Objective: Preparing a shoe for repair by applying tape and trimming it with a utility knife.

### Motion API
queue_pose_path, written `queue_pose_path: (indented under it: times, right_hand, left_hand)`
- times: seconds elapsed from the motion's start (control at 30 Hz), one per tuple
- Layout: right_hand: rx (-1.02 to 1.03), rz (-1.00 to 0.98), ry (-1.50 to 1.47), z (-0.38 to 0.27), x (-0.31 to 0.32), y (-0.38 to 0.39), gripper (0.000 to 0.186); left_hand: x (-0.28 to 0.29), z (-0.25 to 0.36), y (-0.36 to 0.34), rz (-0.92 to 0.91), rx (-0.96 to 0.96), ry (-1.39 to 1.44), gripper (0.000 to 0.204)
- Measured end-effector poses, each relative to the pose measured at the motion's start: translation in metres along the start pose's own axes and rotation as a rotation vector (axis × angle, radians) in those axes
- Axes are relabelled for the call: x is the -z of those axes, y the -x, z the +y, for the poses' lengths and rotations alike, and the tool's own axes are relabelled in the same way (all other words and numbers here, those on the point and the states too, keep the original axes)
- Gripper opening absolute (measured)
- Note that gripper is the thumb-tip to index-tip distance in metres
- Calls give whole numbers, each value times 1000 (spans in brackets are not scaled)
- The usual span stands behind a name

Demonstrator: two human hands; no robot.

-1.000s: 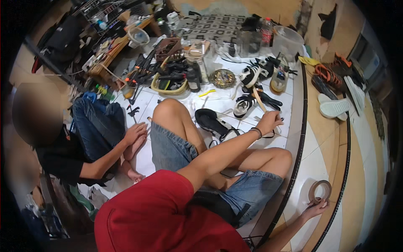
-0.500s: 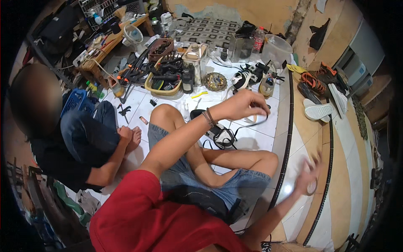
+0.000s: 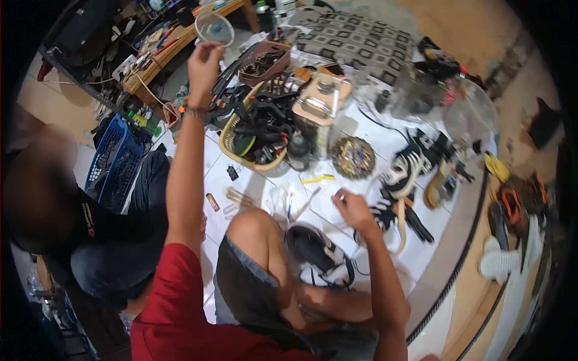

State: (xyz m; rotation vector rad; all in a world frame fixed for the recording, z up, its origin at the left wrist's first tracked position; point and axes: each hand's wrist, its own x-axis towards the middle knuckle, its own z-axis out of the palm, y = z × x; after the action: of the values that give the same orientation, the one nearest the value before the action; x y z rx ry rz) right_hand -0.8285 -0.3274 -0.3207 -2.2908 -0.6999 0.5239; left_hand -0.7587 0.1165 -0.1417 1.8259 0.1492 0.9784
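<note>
My left hand (image 3: pixel 205 67) is raised at the upper left, fingers pinched together, just below a round white-rimmed bowl (image 3: pixel 215 29). Anything between its fingertips is too small to make out. My right hand (image 3: pixel 355 210) hangs over the white floor right of my raised knee, fingers curled and closed; a small dark spot shows at the tips. Below it, a black and white shoe (image 3: pixel 319 256) lies by my crossed legs. A yellow-handled tool (image 3: pixel 318 178) and a thin pointed tool (image 3: pixel 306 203) lie on the floor beyond.
A yellow basket of black clamps (image 3: pixel 256 159), dark bottle (image 3: pixel 298 151), metal can (image 3: pixel 319 108) and round dish of small bits (image 3: pixel 353 157) stand ahead. More shoes (image 3: pixel 404 171) lie right. Another person (image 3: pixel 48 198) sits left beside a blue basket (image 3: pixel 113 159).
My left hand has swung from the centre to the upper left. My right hand has come from the lower right to above the shoe. The view has turned left.
</note>
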Motion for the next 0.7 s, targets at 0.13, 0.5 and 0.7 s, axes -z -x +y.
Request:
queue_pose_path:
  times: [0.13,0.5,0.7]
  right_hand:
    - [202,-24,-159,15,-88,-36,14]
    - [61,253,-1,35,-132,-19,12]
    - [10,263,-20,30,-124,-24,8]
  left_hand:
    - [88,-155,-118,139,-98,-701,33]
    - [223,-347,-321,113,-48,-1561,65]
    - [235,-312,-313,-46,99,-1618,46]
